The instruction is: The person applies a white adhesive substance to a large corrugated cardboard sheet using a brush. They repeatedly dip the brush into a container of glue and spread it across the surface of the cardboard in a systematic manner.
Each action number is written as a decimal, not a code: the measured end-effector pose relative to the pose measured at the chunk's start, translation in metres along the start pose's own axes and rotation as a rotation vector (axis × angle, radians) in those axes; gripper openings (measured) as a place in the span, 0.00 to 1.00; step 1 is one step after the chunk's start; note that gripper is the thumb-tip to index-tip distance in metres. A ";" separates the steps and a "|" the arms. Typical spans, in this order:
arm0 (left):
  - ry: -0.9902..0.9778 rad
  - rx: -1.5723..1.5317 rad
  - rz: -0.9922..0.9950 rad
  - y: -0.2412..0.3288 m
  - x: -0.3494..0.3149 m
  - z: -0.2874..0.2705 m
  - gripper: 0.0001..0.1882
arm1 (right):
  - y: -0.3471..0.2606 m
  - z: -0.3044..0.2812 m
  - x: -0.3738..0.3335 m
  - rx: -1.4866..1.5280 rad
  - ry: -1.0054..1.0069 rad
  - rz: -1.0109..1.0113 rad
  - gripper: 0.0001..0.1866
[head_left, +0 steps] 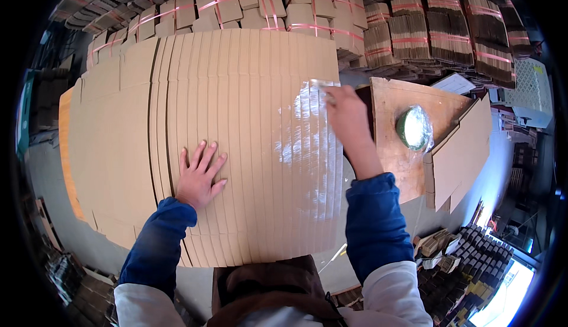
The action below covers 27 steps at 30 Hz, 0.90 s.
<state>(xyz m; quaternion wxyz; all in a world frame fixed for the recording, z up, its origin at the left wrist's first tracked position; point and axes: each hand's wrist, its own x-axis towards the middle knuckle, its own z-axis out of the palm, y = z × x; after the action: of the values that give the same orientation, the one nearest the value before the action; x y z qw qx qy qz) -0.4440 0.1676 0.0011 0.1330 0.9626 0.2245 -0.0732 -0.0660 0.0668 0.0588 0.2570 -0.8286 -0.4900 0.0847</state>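
Observation:
A fanned stack of flat brown cardboard sheets [236, 114] lies before me, overlapping so that their edges make narrow strips. My left hand [201, 179] rests on the strips with fingers spread, holding nothing. Closed round a brush, my right hand [345, 107] is at the stack's far right edge. The brush [322, 83] has its pale head against the cardboard; its handle is mostly hidden in the hand. Wet white paste [307, 132] streaks the right-hand strips. Right of that hand, a green bowl [407, 129] lined with clear plastic holds something white.
The bowl stands on a wooden board [390, 102], beside leaning cardboard pieces [458, 155]. Bundles of cardboard [313, 10] tied with pink strapping line the far side. More stacks [473, 262] stand at the lower right. A white plastic crate [529, 93] is at far right.

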 end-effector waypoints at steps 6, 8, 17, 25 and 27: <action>0.007 -0.008 0.004 -0.002 0.004 0.000 0.36 | 0.019 0.018 0.009 -0.200 -0.116 0.129 0.12; 0.010 -0.010 0.010 -0.002 0.003 -0.001 0.36 | 0.015 -0.001 0.012 -0.196 -0.122 0.169 0.12; -0.002 -0.002 -0.001 -0.001 0.003 -0.003 0.35 | -0.012 0.010 0.030 -0.161 -0.209 0.115 0.11; 0.030 -0.046 0.014 -0.002 0.002 0.000 0.35 | -0.017 0.019 0.041 -0.185 -0.232 0.064 0.10; 0.037 -0.043 0.012 -0.004 0.001 0.000 0.35 | -0.028 0.016 0.040 -0.129 -0.190 0.019 0.10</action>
<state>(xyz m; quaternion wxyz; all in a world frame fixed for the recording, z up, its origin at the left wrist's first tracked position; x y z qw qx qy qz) -0.4456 0.1716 -0.0003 0.1497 0.9620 0.2227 -0.0498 -0.0736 0.1174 0.0641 0.1547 -0.8362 -0.5088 0.1336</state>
